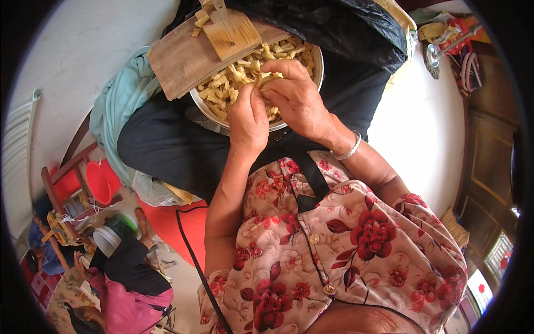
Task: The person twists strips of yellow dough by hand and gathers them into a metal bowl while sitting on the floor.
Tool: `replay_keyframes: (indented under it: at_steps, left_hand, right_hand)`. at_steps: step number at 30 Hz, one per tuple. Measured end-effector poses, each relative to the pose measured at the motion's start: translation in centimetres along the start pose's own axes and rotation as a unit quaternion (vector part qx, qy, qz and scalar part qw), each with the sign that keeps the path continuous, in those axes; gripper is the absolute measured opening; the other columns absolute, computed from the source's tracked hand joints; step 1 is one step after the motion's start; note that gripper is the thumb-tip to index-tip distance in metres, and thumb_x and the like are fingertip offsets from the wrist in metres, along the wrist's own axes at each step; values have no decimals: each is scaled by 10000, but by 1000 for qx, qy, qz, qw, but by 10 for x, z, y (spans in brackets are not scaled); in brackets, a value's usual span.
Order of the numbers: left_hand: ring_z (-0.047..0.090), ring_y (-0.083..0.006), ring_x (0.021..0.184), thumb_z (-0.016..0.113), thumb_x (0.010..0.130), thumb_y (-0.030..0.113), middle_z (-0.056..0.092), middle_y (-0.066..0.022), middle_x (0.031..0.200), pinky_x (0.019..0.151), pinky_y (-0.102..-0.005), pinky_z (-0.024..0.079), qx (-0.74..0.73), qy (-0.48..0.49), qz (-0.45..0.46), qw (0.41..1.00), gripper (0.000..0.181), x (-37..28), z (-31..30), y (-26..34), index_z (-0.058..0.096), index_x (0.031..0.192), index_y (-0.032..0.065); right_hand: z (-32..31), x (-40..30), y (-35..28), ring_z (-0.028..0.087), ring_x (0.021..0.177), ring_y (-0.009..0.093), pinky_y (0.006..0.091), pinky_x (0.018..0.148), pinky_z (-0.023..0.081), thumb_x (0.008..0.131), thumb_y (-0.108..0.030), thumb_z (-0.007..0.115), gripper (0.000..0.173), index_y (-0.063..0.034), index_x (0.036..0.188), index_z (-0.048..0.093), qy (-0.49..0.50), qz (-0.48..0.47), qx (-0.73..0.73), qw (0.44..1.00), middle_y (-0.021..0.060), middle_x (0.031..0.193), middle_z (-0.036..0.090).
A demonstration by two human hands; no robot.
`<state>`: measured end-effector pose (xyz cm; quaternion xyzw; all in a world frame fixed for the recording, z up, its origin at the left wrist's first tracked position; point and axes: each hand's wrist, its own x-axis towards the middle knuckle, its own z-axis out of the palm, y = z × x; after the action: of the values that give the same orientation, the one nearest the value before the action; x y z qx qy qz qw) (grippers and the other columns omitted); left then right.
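My left hand (249, 121) and my right hand (295, 98) meet over a round metal basin (320, 69), pinching a pale yellow strip (269, 77) between their fingertips. The strip is mostly hidden by the fingers; its material is unclear. Many yellow knotted pieces (219, 89) fill the basin below. A wooden board (179, 58) lies across the basin's far left side. On it rests a smaller wooden block (233, 35) with an upright wooden part, and a few yellow scraps (201, 20) lie beside it. A pale bracelet circles my right wrist.
Black plastic (354, 29) lies beyond the basin at right. Light blue cloth (125, 92) hangs at left. Lower left, a person in pink (125, 298) sits near another person in blue, a red bucket (99, 181) and a white-and-green bucket (114, 234).
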<state>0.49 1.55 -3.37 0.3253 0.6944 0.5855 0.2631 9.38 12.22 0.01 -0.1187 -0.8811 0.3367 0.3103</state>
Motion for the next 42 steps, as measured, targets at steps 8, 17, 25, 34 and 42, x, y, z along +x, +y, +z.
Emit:
replay_keyframes:
  at_steps: [8,17,25,34,42]
  left_hand:
    - [435,-42,628,487,988,210,512,24,764,540,-181,342,-333,-72,-143,929,180,-9,-7,7,559,998,46]
    - [420,-56,552,451,913,58,515,6,668,518,-193,343,-239,-76,-180,951,184,-25,-8,-3,625,928,0]
    - [419,-26,563,442,905,42,536,24,690,501,-180,343,-39,-50,-104,993,200,-23,-41,-10,617,978,-19]
    - [503,-75,653,550,952,129,566,-13,710,602,-226,434,124,-49,54,990,182,2,-48,10,615,1042,-16]
    - [453,-42,621,549,955,148,533,27,694,554,-206,387,-16,-140,-68,988,159,18,-48,18,622,972,7]
  right_hand:
    - [0,4,7,613,938,286,340,799,485,767,15,629,61,21,823,654,28,79,118,990,154,1099,604]
    - [9,9,28,534,1023,148,273,809,470,842,-25,623,112,75,873,664,60,280,281,916,90,1196,536]
    - [2,3,44,556,956,100,265,857,453,884,-109,634,249,-22,1117,630,-37,324,490,808,38,1073,612]
    - [-37,28,44,591,1045,207,317,901,471,840,-469,655,590,-35,1231,575,-194,208,126,950,115,1141,614]
    - [-33,57,16,663,866,313,376,768,518,785,-165,714,381,-47,1137,628,-356,63,15,932,158,914,687]
